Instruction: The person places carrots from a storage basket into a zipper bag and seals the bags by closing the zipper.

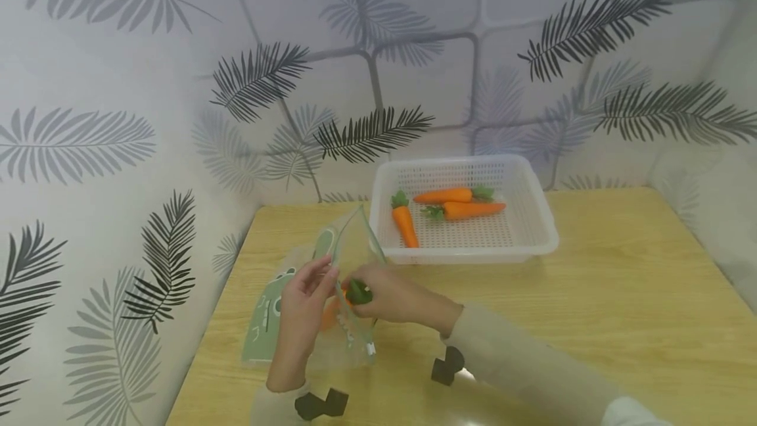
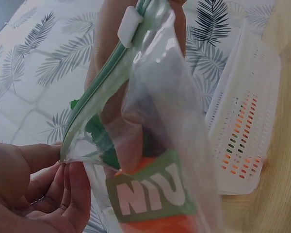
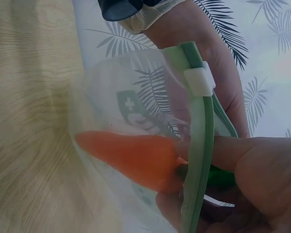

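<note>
A clear zip bag [image 1: 355,242] with green print and a green zip edge stands with its mouth open. My left hand [image 1: 304,311] pinches the rim of the bag between thumb and fingers. Reaching in at the mouth, my right hand [image 1: 387,291] grips a carrot [image 3: 133,155] near its green top. The carrot's orange body lies inside the bag, seen through the plastic, tip toward the bag's bottom. A white slider [image 3: 200,80] sits on the zip. In the left wrist view, printed letters cover part of the carrot.
Behind the bag, a white perforated basket [image 1: 532,252] stands near the wall and holds three carrots [image 1: 473,210]. The wooden table [image 1: 621,307] extends to the right. A wall with a leaf pattern [image 1: 266,77] rises at the back and left.
</note>
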The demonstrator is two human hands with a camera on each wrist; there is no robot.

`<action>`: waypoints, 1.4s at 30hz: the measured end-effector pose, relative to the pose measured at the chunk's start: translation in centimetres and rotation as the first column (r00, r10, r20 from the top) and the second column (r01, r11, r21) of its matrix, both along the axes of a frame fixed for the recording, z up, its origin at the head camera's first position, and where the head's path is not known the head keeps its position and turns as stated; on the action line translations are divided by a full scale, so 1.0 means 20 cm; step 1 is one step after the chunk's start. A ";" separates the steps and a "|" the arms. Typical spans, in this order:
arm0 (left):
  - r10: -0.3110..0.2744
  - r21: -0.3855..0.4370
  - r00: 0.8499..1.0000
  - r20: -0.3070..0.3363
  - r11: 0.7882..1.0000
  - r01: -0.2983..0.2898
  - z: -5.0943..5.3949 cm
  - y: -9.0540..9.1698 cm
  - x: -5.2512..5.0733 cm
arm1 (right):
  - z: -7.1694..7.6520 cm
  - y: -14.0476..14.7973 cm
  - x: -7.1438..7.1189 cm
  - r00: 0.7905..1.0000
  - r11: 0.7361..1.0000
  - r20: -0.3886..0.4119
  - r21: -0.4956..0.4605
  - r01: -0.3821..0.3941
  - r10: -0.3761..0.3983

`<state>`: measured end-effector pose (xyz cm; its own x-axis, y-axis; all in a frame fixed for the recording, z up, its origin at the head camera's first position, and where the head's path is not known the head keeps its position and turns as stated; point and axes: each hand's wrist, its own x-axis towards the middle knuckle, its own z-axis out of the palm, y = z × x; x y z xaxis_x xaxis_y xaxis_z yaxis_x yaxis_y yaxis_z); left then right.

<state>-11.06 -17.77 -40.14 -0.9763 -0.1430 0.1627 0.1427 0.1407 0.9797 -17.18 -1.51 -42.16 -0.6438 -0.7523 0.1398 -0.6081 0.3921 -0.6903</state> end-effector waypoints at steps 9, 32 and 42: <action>-0.004 -0.034 1.000 0.015 0.999 0.004 0.02 0.00 0.00 | 0.01 0.07 -0.02 0.991 0.997 0.136 -0.076 0.017 -0.006; 0.041 0.005 0.999 0.013 0.999 -0.041 0.00 -0.03 -0.01 | 0.08 0.49 -0.16 0.960 0.948 0.091 -0.159 0.276 -0.264; 0.045 -0.001 0.999 0.026 0.999 -0.045 0.00 -0.03 -0.01 | -0.02 0.70 -0.38 0.947 0.945 0.006 -0.056 0.322 -0.322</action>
